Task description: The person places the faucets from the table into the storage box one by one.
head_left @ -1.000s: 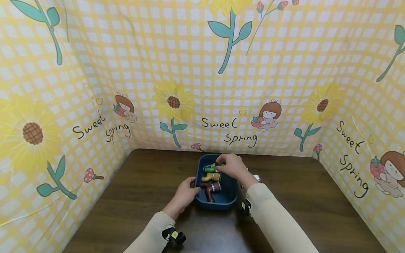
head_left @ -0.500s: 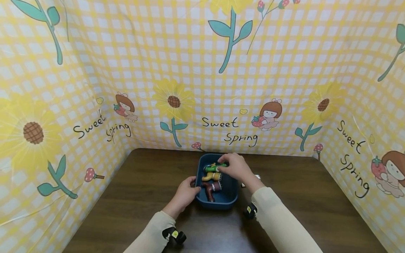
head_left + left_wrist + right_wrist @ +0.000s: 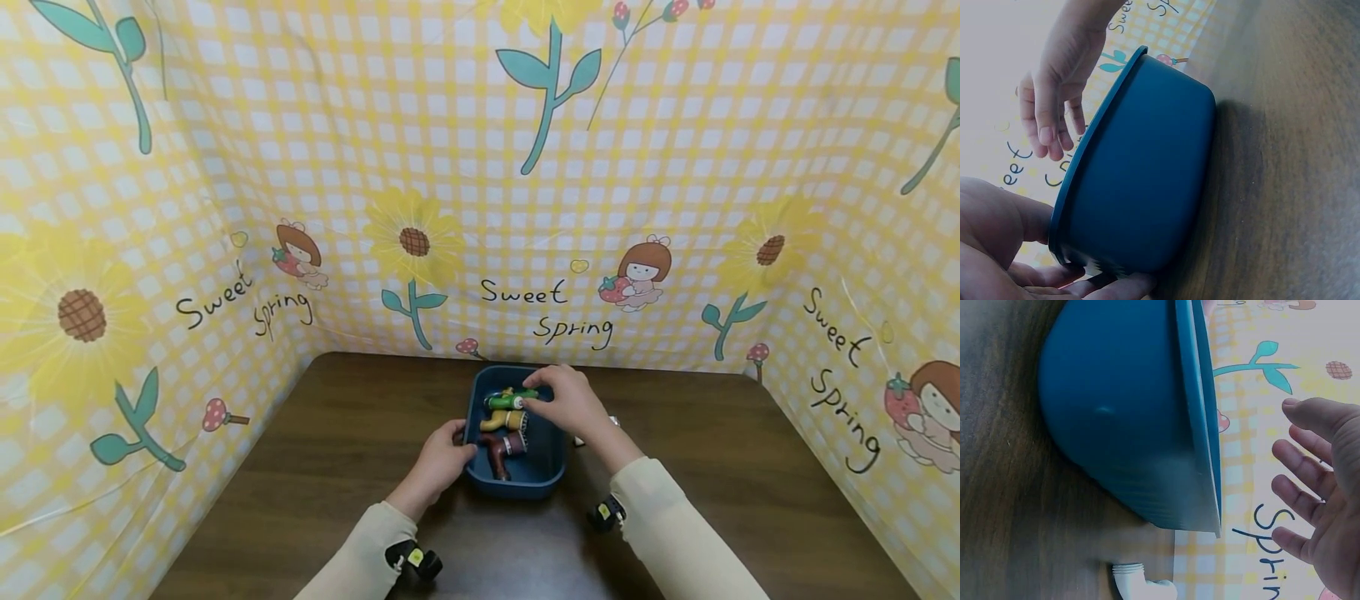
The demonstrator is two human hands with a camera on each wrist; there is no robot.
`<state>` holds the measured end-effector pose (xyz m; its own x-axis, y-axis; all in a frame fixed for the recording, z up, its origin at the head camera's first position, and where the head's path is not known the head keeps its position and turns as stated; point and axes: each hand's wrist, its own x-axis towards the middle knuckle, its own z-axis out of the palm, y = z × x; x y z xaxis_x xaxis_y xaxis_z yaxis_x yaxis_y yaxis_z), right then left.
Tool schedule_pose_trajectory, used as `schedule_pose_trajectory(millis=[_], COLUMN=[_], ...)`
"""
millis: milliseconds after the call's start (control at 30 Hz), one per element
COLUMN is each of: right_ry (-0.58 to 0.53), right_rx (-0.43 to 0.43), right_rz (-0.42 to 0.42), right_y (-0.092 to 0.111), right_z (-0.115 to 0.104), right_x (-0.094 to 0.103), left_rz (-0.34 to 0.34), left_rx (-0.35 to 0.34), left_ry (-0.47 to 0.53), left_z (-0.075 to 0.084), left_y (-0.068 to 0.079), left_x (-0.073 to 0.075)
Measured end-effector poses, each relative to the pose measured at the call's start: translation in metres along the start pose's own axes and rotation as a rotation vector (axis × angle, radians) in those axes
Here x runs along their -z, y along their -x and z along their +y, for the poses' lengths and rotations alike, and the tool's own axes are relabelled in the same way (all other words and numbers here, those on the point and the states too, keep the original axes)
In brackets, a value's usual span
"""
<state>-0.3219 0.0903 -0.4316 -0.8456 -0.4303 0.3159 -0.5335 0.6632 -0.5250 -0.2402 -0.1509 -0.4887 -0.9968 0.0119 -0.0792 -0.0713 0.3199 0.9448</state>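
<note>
left fingers (image 3: pixel 1125 287) gripping blue bin (image 3: pixel 1135 162), right fingers (image 3: pixel 1302 466) loosely spread, empty, above it

Wood-grain tabletop (image 3: pixel 337 450) at 6 o'clock in head view; yellow-white gingham backdrop (image 3: pixel 337 125) toward 12, printed sunflower (image 3: pixel 81 315) at 9, strawberry-holding cartoon girl (image 3: pixel 930 417) near 3.

Left grip (image 3: pixel 437 464) holds the blue bin (image 3: pixel 517 491) — right grip (image 3: pixel 572 408) hangs above it, near a green piece (image 3: pixel 503 402).
</note>
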Motion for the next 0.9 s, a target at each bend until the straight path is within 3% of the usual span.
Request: schedule_pose_trajectory(millis=[300,900], right_ry=[0.001,-0.011], right_rx=[0.044,0.031], right_rz=[0.048,0.052], right_y=[0.007,0.017], right_z=[-0.001,-0.003], right_x=[0.005,0.006], left_rz=[-0.007,0.005], left_rx=[0.000,-0.002], left_ry=[0.010,-0.002], left_z=[0.000,-0.001], left_y=[0.000,-0.002], left_x=[-0.001,-0.001])
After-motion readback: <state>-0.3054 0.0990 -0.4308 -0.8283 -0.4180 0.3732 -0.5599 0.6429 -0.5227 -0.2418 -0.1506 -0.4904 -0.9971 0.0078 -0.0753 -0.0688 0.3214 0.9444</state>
